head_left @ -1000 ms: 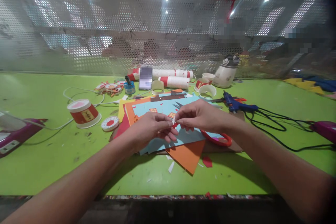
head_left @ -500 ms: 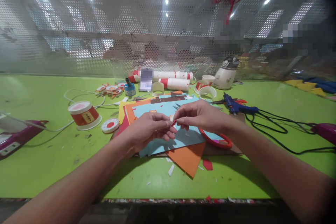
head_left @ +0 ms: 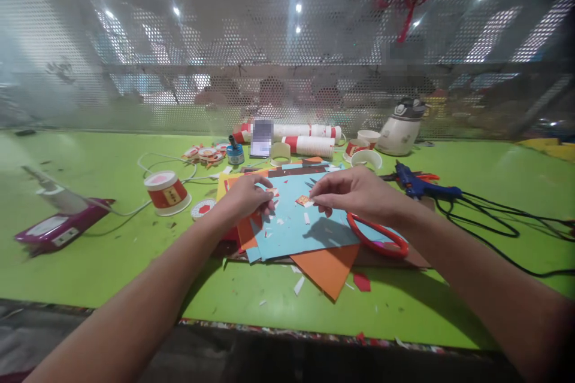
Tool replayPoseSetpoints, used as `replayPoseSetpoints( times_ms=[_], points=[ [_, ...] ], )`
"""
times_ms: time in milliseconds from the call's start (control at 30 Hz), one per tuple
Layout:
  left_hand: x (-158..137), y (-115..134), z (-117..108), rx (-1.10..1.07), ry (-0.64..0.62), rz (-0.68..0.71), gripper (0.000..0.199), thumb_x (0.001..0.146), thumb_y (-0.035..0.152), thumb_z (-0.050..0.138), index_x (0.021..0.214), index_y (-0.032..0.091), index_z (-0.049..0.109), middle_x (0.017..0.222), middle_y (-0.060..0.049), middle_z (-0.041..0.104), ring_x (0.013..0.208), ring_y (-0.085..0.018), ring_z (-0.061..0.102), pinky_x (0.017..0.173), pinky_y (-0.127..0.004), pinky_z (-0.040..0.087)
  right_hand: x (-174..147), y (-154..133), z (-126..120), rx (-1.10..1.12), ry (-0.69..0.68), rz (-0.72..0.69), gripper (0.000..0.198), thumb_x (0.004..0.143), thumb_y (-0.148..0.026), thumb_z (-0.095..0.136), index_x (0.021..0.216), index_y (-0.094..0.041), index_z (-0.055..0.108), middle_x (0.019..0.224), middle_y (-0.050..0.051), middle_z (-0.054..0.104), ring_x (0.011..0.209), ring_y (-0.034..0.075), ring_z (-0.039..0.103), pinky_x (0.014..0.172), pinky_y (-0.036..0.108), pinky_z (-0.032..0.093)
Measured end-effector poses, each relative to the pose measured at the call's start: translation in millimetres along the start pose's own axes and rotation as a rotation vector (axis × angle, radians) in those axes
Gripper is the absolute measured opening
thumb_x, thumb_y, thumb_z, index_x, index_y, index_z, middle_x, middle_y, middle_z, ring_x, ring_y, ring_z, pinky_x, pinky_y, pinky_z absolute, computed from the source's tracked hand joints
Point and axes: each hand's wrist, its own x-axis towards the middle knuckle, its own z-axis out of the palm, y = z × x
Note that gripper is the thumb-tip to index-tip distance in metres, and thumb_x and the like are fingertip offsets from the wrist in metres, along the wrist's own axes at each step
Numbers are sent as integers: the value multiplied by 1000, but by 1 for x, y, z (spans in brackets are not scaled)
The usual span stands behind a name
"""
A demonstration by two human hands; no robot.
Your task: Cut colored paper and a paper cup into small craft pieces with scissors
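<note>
My right hand (head_left: 353, 192) is closed in a pinch, its thumb and fingertips at the edge of a small red-and-gold patterned paper piece (head_left: 302, 200) with a white edge. My left hand (head_left: 246, 198) is apart from it, fingers curled toward the thumb. At its fingertips is a small pinkish scrap (head_left: 273, 192); whether it is gripped or lying there I cannot tell. Beneath both hands lie light blue paper sheets (head_left: 287, 239) strewn with tiny white and red cuttings. Scissors with red handles (head_left: 377, 238) lie under my right wrist, their blades partly hidden by the hand.
A red-and-white paper cup (head_left: 167, 192) and a round white disc (head_left: 203, 209) stand left. Behind are a blue glue pot (head_left: 235, 154), a phone (head_left: 261, 139), stacked cups (head_left: 309, 146) and a white bottle (head_left: 399, 128). Right lies a blue glue gun (head_left: 424, 185); left, a purple power strip (head_left: 65, 228).
My hands have separated from where they met at the fingertips. The left has moved back left and the small patterned piece now shows between them. The view has shifted slightly left.
</note>
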Motion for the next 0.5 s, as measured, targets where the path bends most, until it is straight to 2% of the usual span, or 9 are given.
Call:
replayPoseSetpoints(
  times_ms=[133,233,300,400,500],
  points=[
    [2,-7,6,40,-16,-26,9,64,15,66,68,18,59,48,-5,64,34,-17,53,37,-24,32,-3,-3,0,-32,33,-22,7,74,-16,62,74,-14,68,59,0,61,55,12,55,54,26,46],
    [0,-4,5,45,-37,-48,5,64,14,59,66,19,60,49,-5,65,34,-18,54,38,-25,35,-3,-4,1,-55,42,-33,7,74,-16,62,73,-13,69,60,1,62,55,12,56,54,27,46],
    [0,-1,2,55,-35,-52,9,63,13,54,67,19,61,48,-5,65,33,-17,53,38,-25,34,-4,-4,1,-66,53,-41,8,74,-15,62,73,-13,69,60,1,63,55,12,56,54,27,47],
    [2,4,-6,95,28,-18,14,58,9,54,65,18,62,43,-2,62,32,-15,50,37,-23,31,-4,-6,1,-76,66,-50,8,73,-14,61,72,-13,69,59,1,63,54,12,56,53,26,46],
    [2,10,-12,115,128,50,10,57,10,57,61,17,63,40,1,57,36,-12,47,40,-23,31,-5,-7,1,-72,73,-55,8,73,-12,62,70,-14,69,56,0,62,52,11,56,52,25,46]
  ],
)
